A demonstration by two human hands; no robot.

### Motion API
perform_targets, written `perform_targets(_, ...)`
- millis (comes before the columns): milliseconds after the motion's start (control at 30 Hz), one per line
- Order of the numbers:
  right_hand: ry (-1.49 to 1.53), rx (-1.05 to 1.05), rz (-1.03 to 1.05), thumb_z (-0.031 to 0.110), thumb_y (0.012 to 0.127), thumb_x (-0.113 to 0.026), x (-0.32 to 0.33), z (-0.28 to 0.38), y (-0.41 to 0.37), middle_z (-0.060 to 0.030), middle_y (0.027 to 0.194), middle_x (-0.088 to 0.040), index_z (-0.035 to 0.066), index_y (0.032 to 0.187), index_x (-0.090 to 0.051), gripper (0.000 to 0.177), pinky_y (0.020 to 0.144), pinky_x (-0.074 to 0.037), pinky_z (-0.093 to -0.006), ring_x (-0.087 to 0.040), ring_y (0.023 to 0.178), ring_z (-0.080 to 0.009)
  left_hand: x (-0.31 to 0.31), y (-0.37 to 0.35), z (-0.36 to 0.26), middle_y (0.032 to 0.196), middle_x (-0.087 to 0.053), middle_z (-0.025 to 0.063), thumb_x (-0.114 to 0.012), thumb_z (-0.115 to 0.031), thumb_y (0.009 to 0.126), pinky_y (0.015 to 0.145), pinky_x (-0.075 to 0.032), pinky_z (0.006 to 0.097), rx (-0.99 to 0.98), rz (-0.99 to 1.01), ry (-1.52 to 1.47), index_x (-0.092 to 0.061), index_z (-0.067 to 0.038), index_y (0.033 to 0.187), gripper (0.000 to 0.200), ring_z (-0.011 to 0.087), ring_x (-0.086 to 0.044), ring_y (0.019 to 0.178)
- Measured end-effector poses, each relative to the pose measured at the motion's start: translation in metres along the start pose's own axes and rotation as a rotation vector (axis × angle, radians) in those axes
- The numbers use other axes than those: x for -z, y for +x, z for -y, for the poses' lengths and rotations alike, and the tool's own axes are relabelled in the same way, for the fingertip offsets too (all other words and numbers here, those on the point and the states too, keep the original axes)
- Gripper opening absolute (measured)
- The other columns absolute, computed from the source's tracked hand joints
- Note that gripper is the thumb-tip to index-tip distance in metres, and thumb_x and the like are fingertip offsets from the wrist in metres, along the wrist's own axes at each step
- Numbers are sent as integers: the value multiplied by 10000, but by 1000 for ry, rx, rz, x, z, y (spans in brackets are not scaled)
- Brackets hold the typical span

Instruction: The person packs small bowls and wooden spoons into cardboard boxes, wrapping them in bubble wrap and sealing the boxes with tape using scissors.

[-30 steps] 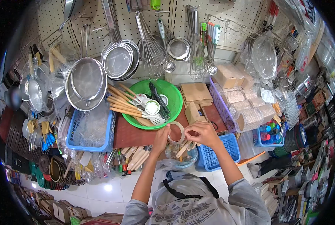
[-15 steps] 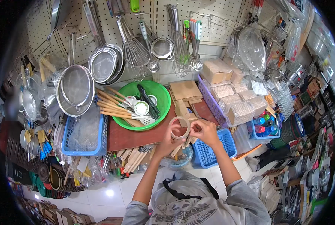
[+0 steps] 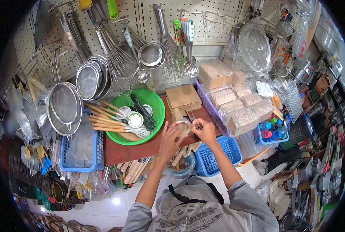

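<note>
- Clock directions take the roll as centre, with 12 towards the pegboard (image 3: 219,33).
- The roll (image 3: 188,127), which looks like tape, is in the left hand (image 3: 169,141), over the surface (image 3: 120,152). That grip closes around the ring from 7 o'clock, probably to steady it and leave the 3 o'clock rim free.
- The right hand (image 3: 206,133) is at 3 o'clock, its grip narrow, fingertips gathered just beside the rim; I cannot tell whether they pinch a loose end.
- The bowl (image 3: 159,118) sits near 9 o'clock, perhaps to gather loose tools: smooth green plastic, round, with straight wooden handles (image 3: 101,116) leaning over its far-left rim.
- At 12 o'clock lie flat, matt brown cards (image 3: 183,96), stacked, likely to save room.
- At 2 o'clock a purple crate (image 3: 215,110) of rigid plastic holds boxy packs (image 3: 242,102) in pimpled bubble wrap, presumably as padding.
- At 4 o'clock stands a blue basket (image 3: 215,154), its plastic pierced like a lattice.
- From 10 to 12 o'clock, sieves (image 3: 65,106) of fine metal mesh and whisks (image 3: 161,19) with looped wire hang heads down, seemingly for display.
</note>
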State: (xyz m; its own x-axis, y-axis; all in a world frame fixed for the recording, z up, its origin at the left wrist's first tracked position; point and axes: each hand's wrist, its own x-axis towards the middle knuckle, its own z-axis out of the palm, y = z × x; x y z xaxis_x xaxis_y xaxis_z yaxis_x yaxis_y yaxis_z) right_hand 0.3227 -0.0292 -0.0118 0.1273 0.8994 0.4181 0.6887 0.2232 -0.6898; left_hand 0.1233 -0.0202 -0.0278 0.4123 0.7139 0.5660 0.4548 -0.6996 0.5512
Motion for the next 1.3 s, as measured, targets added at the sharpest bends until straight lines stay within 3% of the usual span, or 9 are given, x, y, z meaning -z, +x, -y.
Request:
perform_targets(133,14,-26,43,164,781,-703,-7,-15,25,-84,828,-689,73,867,-657,134,648,-523,-347,-665,722,-247,-13,21,7,995,-601,165,-701,-232,842,1095,-317,502,47,6,53,-597,-16,919,252,389,-499,1134)
perform_targets(333,114,55,-2,151,787,-697,-37,-50,48,-106,834,-680,38,854,-634,146,660,-517,-352,-663,753,-267,-33,36,28,1066,-565,170,-754,-239,747,1061,-356,480,76,-5,319,-575,-25,1030,398,382,-501,1117)
perform_targets(533,267,-128,155,122,802,-692,-61,-72,50,-129,798,-680,22,852,-638,125,664,-519,-335,-677,730,-225,-46,35,36,1032,-535,136,-787,-238,701,947,-400,445,229,44,375,-563,-54,1049,453,343,-500,1048)
perform_targets(733,549,-369,382,57,893,-625,-77,-95,50,-57,809,-660,-27,917,-639,88,694,-590,-277,-639,725,-101,-50,32,32,1010,-501,121,-792,-229,698,878,-394,418,290,71,418,-558,-63,1070,470,313,-486,995)
perform_targets(833,737,-451,471,120,898,-645,-79,-106,54,-39,825,-650,-21,929,-644,143,669,-590,-271,-645,759,-105,-51,33,29,992,-486,117,-787,-219,706,860,-385,416,300,64,430,-565,-84,1103,475,303,-481,973)
perform_targets(1033,766,-466,535,99,910,-629,-80,-112,57,-55,871,-616,-27,933,-632,128,702,-610,-282,-629,784,-112,-47,42,17,978,-462,120,-785,-249,716,840,-374,413,328,133,487,-566,-122,1176,525,306,-465,963)
perform_targets(1300,831,-516,577,106,903,-606,-80,-115,60,-41,834,-605,-34,921,-623,143,723,-597,-282,-616,761,-103,-46,51,8,984,-456,100,-817,-276,670,843,-359,414,418,99,579,-575,-156,1151,551,282,-461,982)
